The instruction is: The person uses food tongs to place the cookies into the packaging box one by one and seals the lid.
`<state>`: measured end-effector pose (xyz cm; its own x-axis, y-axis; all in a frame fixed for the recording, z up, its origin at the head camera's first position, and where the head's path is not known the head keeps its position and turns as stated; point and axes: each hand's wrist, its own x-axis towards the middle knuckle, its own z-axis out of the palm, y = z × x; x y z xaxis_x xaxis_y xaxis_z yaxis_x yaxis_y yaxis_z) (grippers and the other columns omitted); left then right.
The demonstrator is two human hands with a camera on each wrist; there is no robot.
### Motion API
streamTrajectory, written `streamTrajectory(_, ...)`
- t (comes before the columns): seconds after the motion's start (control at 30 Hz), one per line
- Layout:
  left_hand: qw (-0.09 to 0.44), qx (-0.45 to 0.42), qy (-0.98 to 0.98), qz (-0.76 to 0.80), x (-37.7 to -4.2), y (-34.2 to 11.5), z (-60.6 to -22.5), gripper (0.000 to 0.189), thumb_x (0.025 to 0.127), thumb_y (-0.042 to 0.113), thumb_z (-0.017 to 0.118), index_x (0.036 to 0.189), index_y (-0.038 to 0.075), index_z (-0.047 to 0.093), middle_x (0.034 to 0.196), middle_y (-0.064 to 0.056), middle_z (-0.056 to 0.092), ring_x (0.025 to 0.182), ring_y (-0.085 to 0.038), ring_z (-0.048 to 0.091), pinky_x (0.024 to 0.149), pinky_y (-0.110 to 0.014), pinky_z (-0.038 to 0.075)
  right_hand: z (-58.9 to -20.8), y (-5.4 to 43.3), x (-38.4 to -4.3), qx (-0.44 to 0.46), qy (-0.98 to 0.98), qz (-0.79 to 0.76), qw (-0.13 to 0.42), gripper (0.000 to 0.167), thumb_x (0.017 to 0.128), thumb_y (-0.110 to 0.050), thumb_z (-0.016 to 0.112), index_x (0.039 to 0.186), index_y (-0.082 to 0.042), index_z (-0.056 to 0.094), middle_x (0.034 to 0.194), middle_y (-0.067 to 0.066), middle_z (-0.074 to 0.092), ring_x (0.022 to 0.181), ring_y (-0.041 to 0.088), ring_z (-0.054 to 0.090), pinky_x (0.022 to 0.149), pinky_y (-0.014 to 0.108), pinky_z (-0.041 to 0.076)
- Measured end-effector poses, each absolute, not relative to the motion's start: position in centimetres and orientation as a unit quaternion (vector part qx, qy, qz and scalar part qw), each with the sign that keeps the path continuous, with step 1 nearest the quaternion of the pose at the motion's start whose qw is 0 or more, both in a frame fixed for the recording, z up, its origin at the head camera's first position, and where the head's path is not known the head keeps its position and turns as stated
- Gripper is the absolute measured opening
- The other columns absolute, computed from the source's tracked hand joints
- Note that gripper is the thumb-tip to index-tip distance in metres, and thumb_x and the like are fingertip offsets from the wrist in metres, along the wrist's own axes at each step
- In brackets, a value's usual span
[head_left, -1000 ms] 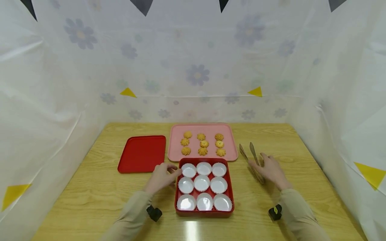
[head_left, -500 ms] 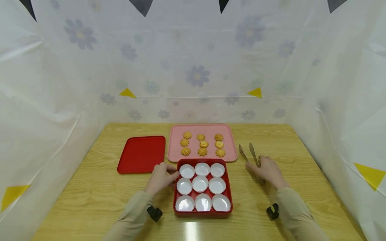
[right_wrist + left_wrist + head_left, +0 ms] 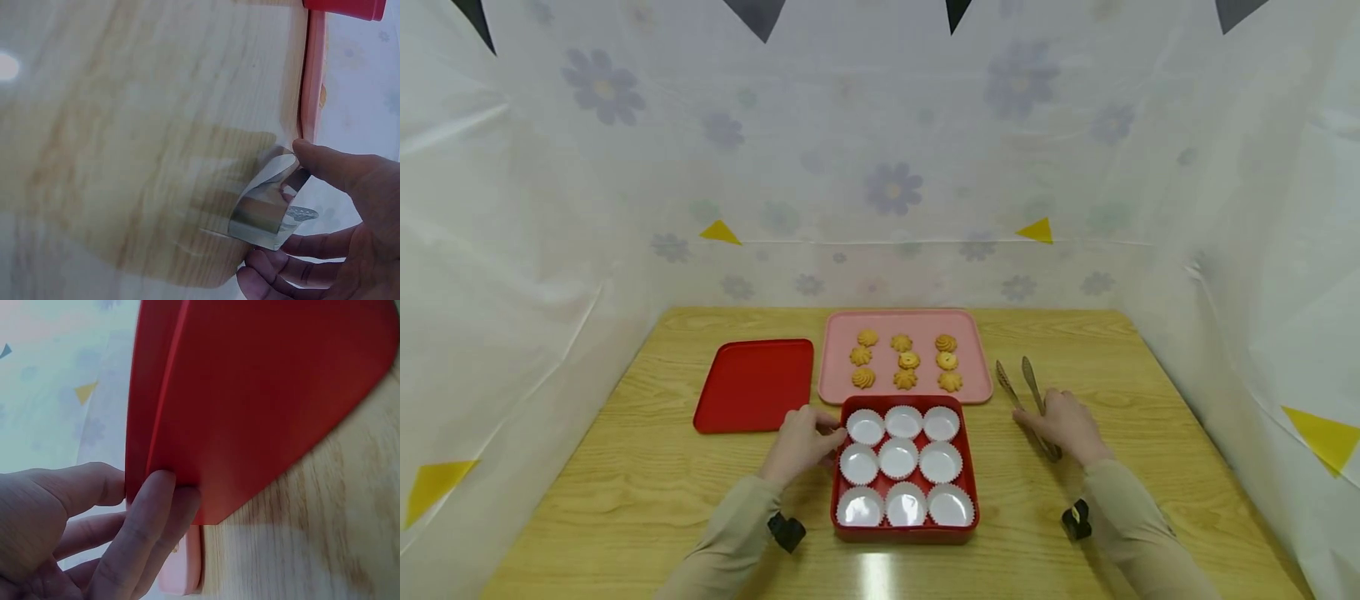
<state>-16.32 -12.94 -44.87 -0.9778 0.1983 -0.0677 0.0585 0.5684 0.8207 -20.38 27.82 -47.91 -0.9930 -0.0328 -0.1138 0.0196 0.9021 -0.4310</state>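
My left hand (image 3: 801,443) is at the left wall of a square red box (image 3: 904,533), thumb at the rim and fingertips on the outer side (image 3: 219,412). Inside the box sit several white paper baking cups (image 3: 898,458) in rows. On the right, my right hand (image 3: 1066,427) holds metal tongs (image 3: 1033,387) near their bent end, thumb on one side and fingers on the other. The tongs' end (image 3: 259,215) is close over the table in the right wrist view, and their tips point away from me.
A pink tray (image 3: 883,321) with several piped cookies (image 3: 908,360) stands directly behind the box. To the left lies a flat red lid (image 3: 756,383). A flower-patterned sheet (image 3: 891,250) closes off the table's back and sides.
The red box has shifted slightly left together with my left hand, then stayed still. My right hand has closed in around the tongs, its raised fingers lowering onto them.
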Motion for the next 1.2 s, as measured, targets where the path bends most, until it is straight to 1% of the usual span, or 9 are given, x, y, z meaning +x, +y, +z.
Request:
streamTrajectory(0.1, 0.066, 0.073, 0.89, 0.445, -16.33, -12.81, -44.86, 0.011, 0.089, 0.004, 0.069, 0.092, -0.003, 0.077, 0.079, -0.017, 0.075, 0.059, -0.019, 0.071, 0.055, -0.025, 0.056, -47.91, 27.86, -20.53, -0.006, 0.974, -0.218, 0.059, 0.046, 0.092, -0.041, 0.068, 0.072, -0.006, 0.048, 0.061, 0.004, 0.046, 0.05, 0.016, 0.043, 0.046, 0.03, 0.036)
streamTrajectory(0.23, 0.056, 0.079, 0.895, 0.436, -16.29, -12.68, -44.85, 0.011, 0.088, 0.003, 0.069, 0.089, -0.003, 0.077, 0.075, -0.016, 0.075, 0.057, -0.018, 0.07, 0.053, -0.024, 0.053, -47.88, 27.88, -20.55, -0.007, 0.975, -0.212, 0.061, 0.041, 0.091, -0.037, 0.068, 0.076, -0.003, 0.05, 0.063, 0.007, 0.05, 0.052, 0.017, 0.046, 0.047, 0.03, 0.037)
streamTrajectory(0.37, 0.062, 0.072, 0.893, 0.44, -16.31, -12.57, -44.83, 0.011, 0.088, 0.003, 0.068, 0.088, -0.003, 0.077, 0.075, -0.016, 0.075, 0.055, -0.016, 0.069, 0.052, -0.024, 0.052, -47.75, 27.78, -20.37, -0.005, 0.975, -0.213, 0.062, 0.035, 0.091, -0.03, 0.069, 0.081, 0.0, 0.052, 0.066, 0.01, 0.054, 0.055, 0.02, 0.049, 0.048, 0.032, 0.039)
streamTrajectory(0.47, 0.062, 0.068, 0.894, 0.438, -16.31, -12.52, -44.84, 0.011, 0.088, 0.003, 0.068, 0.089, -0.003, 0.078, 0.074, -0.014, 0.075, 0.055, -0.015, 0.068, 0.052, -0.024, 0.051, -47.68, 27.72, -20.26, -0.006, 0.975, -0.215, 0.062, 0.034, 0.091, -0.028, 0.069, 0.081, 0.001, 0.053, 0.066, 0.01, 0.054, 0.054, 0.02, 0.049, 0.048, 0.032, 0.039)
streamTrajectory(0.77, 0.047, 0.074, 0.903, 0.421, -16.36, -12.53, -45.04, 0.01, 0.087, 0.003, 0.069, 0.085, -0.001, 0.078, 0.07, -0.011, 0.073, 0.053, -0.011, 0.063, 0.051, -0.023, 0.047, -47.89, 28.04, -20.17, -0.012, 0.971, -0.233, 0.056, 0.032, 0.091, -0.026, 0.066, 0.084, 0.002, 0.053, 0.067, 0.011, 0.055, 0.054, 0.02, 0.049, 0.046, 0.031, 0.04)
streamTrajectory(0.87, 0.044, 0.073, 0.905, 0.416, -16.35, -12.51, -45.07, 0.01, 0.087, 0.003, 0.069, 0.084, 0.0, 0.078, 0.069, -0.01, 0.073, 0.053, -0.01, 0.06, 0.051, -0.023, 0.046, -47.92, 28.2, -20.2, -0.008, 0.968, -0.243, 0.055, 0.031, 0.09, -0.027, 0.065, 0.084, 0.002, 0.053, 0.068, 0.01, 0.055, 0.056, 0.02, 0.049, 0.048, 0.031, 0.04)
streamTrajectory(1.0, 0.041, 0.07, 0.907, 0.412, -16.38, -12.48, -45.03, 0.009, 0.086, 0.003, 0.07, 0.083, 0.0, 0.078, 0.069, -0.009, 0.072, 0.053, -0.009, 0.058, 0.051, -0.023, 0.045, -47.71, 28.41, -20.25, -0.002, 0.965, -0.256, 0.06, 0.034, 0.09, -0.029, 0.063, 0.088, 0.004, 0.055, 0.074, 0.013, 0.058, 0.062, 0.022, 0.051, 0.052, 0.033, 0.041)
streamTrajectory(1.2, 0.037, 0.074, 0.908, 0.41, -16.39, -12.49, -44.98, 0.009, 0.086, 0.004, 0.07, 0.082, 0.001, 0.078, 0.067, -0.008, 0.072, 0.053, -0.008, 0.056, 0.051, -0.023, 0.044, -47.24, 28.56, -20.16, -0.001, 0.959, -0.276, 0.071, 0.038, 0.094, -0.028, 0.062, 0.097, 0.009, 0.057, 0.078, 0.015, 0.062, 0.066, 0.022, 0.054, 0.055, 0.032, 0.043)
